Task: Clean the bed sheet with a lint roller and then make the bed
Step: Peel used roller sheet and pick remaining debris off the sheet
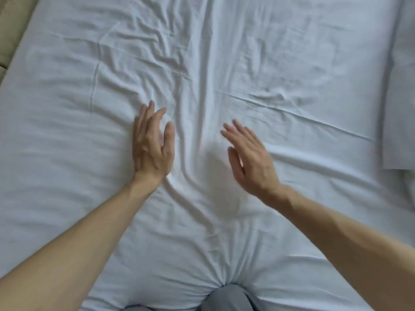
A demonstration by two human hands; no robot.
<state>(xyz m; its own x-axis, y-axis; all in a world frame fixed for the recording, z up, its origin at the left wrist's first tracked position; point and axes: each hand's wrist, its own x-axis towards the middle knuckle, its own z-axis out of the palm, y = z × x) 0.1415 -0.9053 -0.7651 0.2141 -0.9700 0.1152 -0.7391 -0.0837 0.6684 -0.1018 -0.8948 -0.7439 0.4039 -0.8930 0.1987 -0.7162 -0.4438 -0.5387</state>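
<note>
Bed sheet (67,142), pale and white, fills almost the whole view and is stretched over the bed. It is heavily creased, with a long ridge of folds running up the middle and finer wrinkles fanning out from the near edge. A pillow (402,97) in the same pale cloth lies along the right side, on top of the sheet. Two bare forearms reach in from the lower corners.

The left hand (152,144) stands on its little-finger edge on the sheet. Its fingers are straight and close together, it holds nothing, and it lies just left of the central ridge. The right hand (251,160) is slightly blurred, fingers straight and a little spread, palm turned toward the other hand, holding nothing. I cannot tell whether it touches the cloth.

A knee (229,297) in grey fabric presses into the sheet at the near edge, between the arms. A beige padded edge (13,23) shows at the top left corner, beside the bed.
</note>
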